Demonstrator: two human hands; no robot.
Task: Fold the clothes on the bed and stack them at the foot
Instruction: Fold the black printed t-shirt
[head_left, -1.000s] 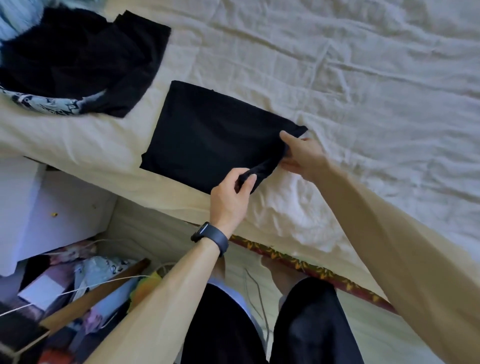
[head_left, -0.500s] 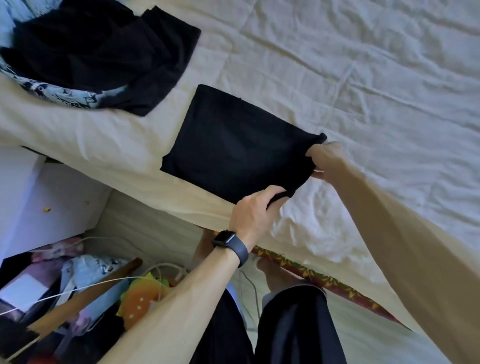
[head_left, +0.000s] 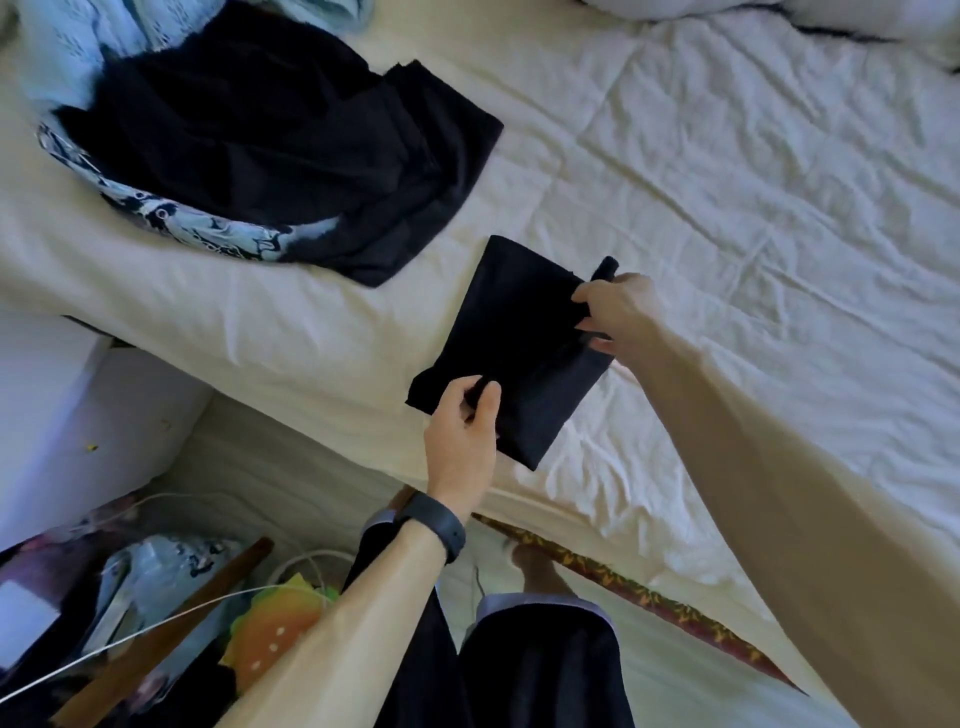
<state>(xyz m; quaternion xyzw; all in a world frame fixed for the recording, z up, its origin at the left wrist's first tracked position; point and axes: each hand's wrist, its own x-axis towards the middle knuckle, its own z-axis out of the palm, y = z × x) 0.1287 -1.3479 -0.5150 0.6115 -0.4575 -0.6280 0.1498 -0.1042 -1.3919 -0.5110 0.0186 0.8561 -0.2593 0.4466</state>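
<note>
A heap of clothes (head_left: 270, 150), dark and pale blue, lies on the bed (head_left: 753, 171), at ten o'clock from the folded black garment (head_left: 519, 338) near the bed's edge. The left hand (head_left: 460, 436), a watch (head_left: 440, 527) on its wrist, pinches the garment's seven-o'clock edge. The right hand (head_left: 618, 317) grips a fold at its two-o'clock corner.

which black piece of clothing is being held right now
The small flat black garment: the left hand and right hand each pinch it. The bigger black pile lies rumpled and untouched on a blue patterned cloth.
</note>
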